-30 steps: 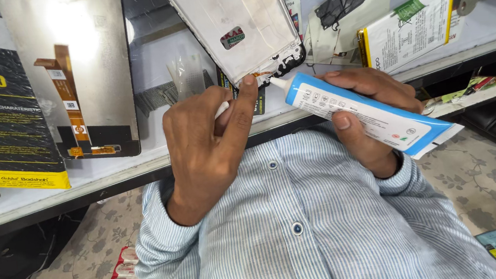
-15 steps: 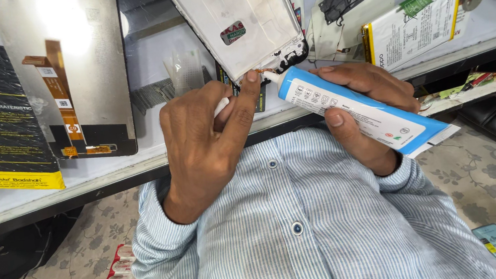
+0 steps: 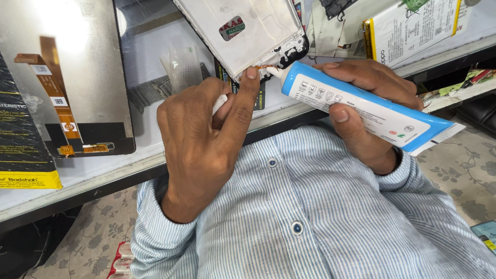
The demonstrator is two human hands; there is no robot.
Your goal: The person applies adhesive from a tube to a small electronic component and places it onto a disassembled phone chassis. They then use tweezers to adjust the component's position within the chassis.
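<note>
- While the blue and white glue tube (image 3: 366, 107) stays gripped in the right hand (image 3: 371, 100), its nozzle now meets the white phone frame (image 3: 236, 19) at its lower corner.
- Left hand (image 3: 205, 137) has crept closer, thumb bracing that corner, a small white piece tucked in its fingers.
- Frame lies on the workbench (image 3: 158, 148); gluing looks begun.

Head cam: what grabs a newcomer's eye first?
The blue and white tube at centre right, in the right hand, its nozzle at the lower corner of the white phone frame propped on the bench. The left hand pinches that same corner, index fingertip at the nozzle. At left lies a silver display panel with an orange flex cable.
</note>
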